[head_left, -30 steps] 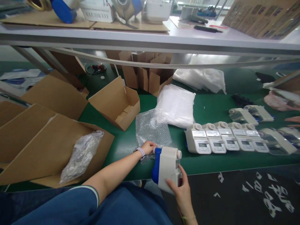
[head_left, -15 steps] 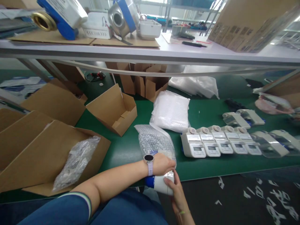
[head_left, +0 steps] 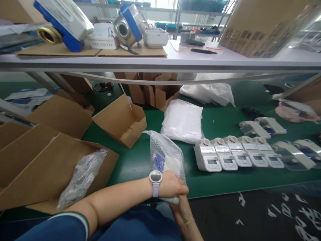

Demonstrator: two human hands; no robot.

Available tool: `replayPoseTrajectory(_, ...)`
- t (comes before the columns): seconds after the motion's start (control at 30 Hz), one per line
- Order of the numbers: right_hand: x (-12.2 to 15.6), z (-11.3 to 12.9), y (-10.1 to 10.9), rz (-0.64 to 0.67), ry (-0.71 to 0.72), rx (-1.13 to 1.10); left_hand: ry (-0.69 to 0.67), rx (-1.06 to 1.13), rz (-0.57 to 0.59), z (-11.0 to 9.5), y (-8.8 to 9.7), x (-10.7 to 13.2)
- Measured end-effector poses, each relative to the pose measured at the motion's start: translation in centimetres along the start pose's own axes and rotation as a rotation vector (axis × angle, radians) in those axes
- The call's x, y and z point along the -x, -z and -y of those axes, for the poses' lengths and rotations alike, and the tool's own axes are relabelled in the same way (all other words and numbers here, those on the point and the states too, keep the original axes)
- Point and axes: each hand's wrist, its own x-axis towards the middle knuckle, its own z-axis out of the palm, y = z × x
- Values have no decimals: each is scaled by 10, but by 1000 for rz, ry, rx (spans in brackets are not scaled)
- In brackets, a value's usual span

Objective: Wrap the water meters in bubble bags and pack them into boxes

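Hands together on the bundle, at the near edge of the green bench mat (head_left: 135, 172). The left hand (head_left: 172, 184) lies across the near end and presses a bubble wrap sheet (head_left: 165, 147) around a white-and-blue meter (head_left: 173, 200); a smartwatch (head_left: 155, 176) sits on that wrist. The right hand (head_left: 182, 212) is directly under the left, touching it, and comes up from the bench edge. Its fingers are mostly hidden, so I can't tell exactly how it grips.

The meter is inside the wrap, with its blue side showing through on the left and a white end poking out below the left hand. Long axis of the bundle runs roughly front to back, pointing away from the person and leaning slightly left, loose wrap end at the far side. Orientation of the meter itself is hard to read through the plastic, so treat that as approximate.

A row of white meters (head_left: 225, 155) lies just right of the bundle, a stack of bubble wrap (head_left: 182, 120) just beyond it. An open carton (head_left: 122, 122) sits to the left, and a poly bag (head_left: 82, 179) lies in a larger box further left. A water meter (head_left: 62, 25) with a brass port sits on the shelf above.
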Motion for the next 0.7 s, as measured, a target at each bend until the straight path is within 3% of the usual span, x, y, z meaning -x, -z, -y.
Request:
replayPoseTrajectory(0.13, 11, 24, -1, -6, -278, -246, 403, 156, -160, 20, 17, 56)
replayPoseTrajectory(0.2, 14, 30, -4, 21, -329, -308, 499, 266, -234, 22, 19, 75)
replayPoseTrajectory(0.33, 7, 14, -19, -5, -290, -234, 461, 229, -266, 5, 8, 65)
replayPoseTrajectory(0.43, -2, -5, -28, -68, -171, -84, 255, 83, -141, -3, 1, 46)
replayPoseTrajectory(0.5, -5, -9, -30, -72, -178, -53, 163, 34, -51, 4, 4, 47)
replayPoseTrajectory(0.57, -3, -4, -29, -26, -268, -117, 239, 45, -59, 20, 12, 61)
replayPoseTrajectory(0.7, 5, 13, -21, 84, -413, -250, 592, 53, -155, 57, 25, 108)
